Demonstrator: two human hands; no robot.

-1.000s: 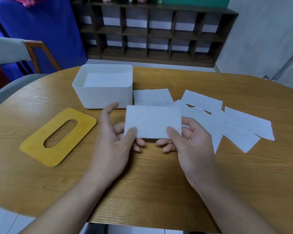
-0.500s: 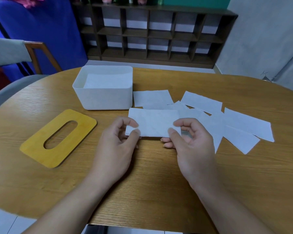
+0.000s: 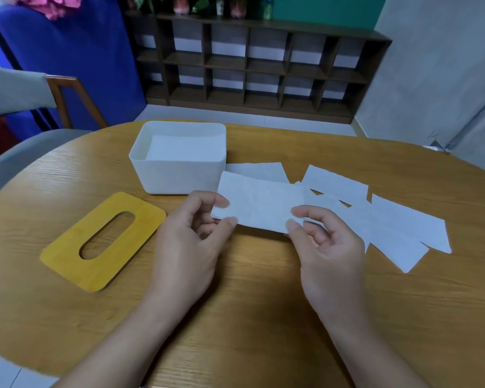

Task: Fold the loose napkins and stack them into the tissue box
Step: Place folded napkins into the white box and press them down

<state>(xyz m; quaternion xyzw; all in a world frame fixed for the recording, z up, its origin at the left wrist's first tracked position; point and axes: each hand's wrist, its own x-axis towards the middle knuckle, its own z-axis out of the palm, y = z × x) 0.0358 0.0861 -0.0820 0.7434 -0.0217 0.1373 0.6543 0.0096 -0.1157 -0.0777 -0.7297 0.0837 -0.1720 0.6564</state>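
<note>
A white rectangular paper napkin [image 3: 259, 207] is held above the oval wood-grain tabletop [image 3: 249, 303], roughly at the middle of the view. The left hand [image 3: 192, 242] pinches its left edge between thumb and curled forefinger; the right hand [image 3: 324, 249] pinches its right edge the same way, thumb on the near side. The napkin lies nearly flat, tilted slightly down toward the person.

At 11 o'clock from the held napkin stands the white rectangular plastic tissue box [image 3: 179, 175], open at the top, with a flat white napkin sheet [image 3: 184, 148] lying inside it. At 9 o'clock, well apart from the box, the yellow wooden lid with an oval slot [image 3: 104, 240] lies flat on the tabletop.

From 1 to 4 o'clock, several loose white napkins [image 3: 403, 228] lie spread on the tabletop, overlapping one another.

Beyond the tabletop at 12 o'clock stands a dark wooden cubby shelf [image 3: 258, 65]; at 10 o'clock, a grey upholstered chair with a wooden frame [image 3: 25, 130].
</note>
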